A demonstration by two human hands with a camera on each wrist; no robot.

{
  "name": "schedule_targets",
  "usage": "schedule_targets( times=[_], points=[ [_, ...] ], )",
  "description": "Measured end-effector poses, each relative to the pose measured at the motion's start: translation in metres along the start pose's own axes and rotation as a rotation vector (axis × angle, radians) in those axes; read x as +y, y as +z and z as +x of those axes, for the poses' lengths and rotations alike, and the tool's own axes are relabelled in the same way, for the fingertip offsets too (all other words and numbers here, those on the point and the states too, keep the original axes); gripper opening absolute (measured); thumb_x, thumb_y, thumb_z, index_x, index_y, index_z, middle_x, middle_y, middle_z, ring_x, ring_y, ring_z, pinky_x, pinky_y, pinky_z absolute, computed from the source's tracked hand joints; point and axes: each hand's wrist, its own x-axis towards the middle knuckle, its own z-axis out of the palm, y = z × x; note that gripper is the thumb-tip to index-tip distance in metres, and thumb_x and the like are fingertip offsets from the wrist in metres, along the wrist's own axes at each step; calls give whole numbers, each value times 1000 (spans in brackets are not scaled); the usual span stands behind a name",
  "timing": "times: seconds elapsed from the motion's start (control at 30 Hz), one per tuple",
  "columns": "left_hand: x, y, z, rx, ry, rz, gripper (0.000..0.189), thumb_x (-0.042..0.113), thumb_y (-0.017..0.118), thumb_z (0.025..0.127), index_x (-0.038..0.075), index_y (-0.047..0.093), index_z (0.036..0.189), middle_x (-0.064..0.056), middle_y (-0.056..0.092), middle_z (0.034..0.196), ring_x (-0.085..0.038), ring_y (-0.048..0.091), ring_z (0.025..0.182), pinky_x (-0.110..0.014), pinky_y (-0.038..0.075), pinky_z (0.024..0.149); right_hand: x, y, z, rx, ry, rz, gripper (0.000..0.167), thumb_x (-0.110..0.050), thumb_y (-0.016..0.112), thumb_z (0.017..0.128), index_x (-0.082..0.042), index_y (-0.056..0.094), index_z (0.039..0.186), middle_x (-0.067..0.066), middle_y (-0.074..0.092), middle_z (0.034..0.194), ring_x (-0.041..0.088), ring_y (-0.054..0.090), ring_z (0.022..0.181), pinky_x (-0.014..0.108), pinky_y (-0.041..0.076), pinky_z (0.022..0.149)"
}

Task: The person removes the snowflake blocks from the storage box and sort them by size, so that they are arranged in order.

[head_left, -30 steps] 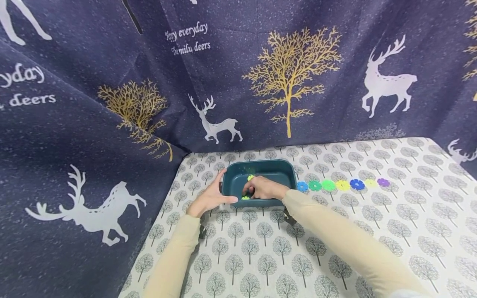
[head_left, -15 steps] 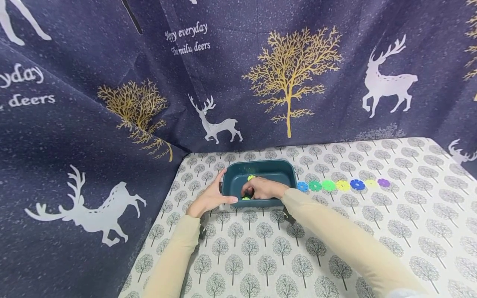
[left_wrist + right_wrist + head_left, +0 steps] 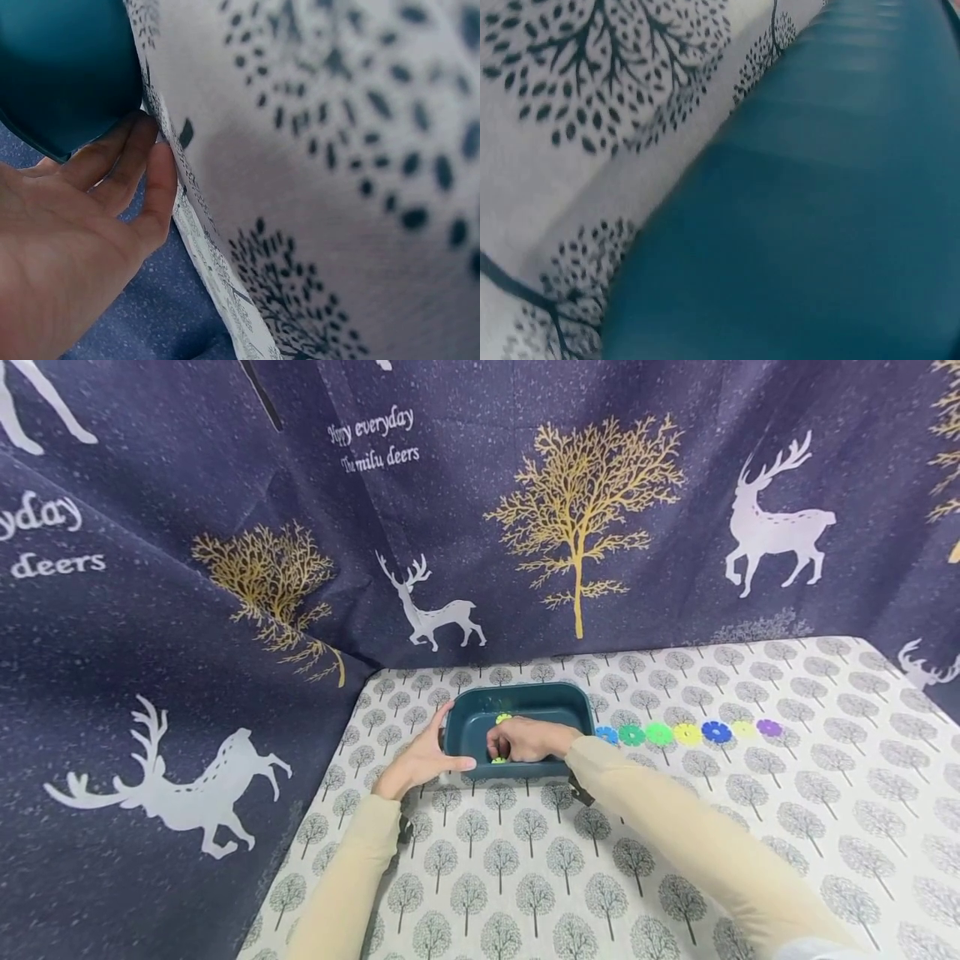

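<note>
In the head view a dark green plastic basin (image 3: 577, 702) stands on the table. My left hand (image 3: 423, 756) grips its left end, thumb along the near rim; the left wrist view shows the bent fingers (image 3: 159, 184) against the outer wall (image 3: 64, 67). My right hand (image 3: 525, 739) reaches inside, fingers curled downward, fingertips hidden. Just below them a yellow-green notched plastic disc (image 3: 498, 761) shows at the near wall; whether they pinch it cannot be told. Another yellow-green disc (image 3: 503, 718) lies beyond the hand. The right wrist view holds only the basin's side (image 3: 802, 210) and cloth.
Right of the basin runs a row of several notched discs: light blue (image 3: 607, 735), teal (image 3: 632, 735), green (image 3: 659, 734), yellow (image 3: 687, 733), dark blue (image 3: 716, 732), pale yellow (image 3: 742, 729) and purple (image 3: 768, 727). A tree-print cloth (image 3: 532, 860) covers the table; a dark curtain (image 3: 480, 510) hangs behind.
The near yellow-green disc has shifted slightly right below my right fingers, and less of it shows. The left hand keeps its hold on the basin. The head view has drifted a little.
</note>
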Motion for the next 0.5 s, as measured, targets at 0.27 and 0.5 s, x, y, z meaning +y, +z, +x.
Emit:
schedule_targets(
  times=[0.27, 0.5],
  points=[
    [1, 1, 1, 4, 13, 13, 129, 32, 96, 83, 29, 8, 177, -19, 19, 183, -50, 32, 164, -72, 31, 131, -1, -12, -9, -71, -53, -160, 51, 16, 64, 91, -17, 81, 125, 6, 81, 104, 8, 63, 86, 21, 52, 80],
    [2, 1, 1, 5, 5, 6, 129, 32, 96, 83, 31, 8, 177, -20, 22, 182, -49, 36, 162, -71, 32, 131, 1, -12, -12, -64, -39, -132, 50, 18, 61, 89, -14, 82, 121, 9, 82, 108, 10, 67, 91, 22, 55, 83]
  ],
)
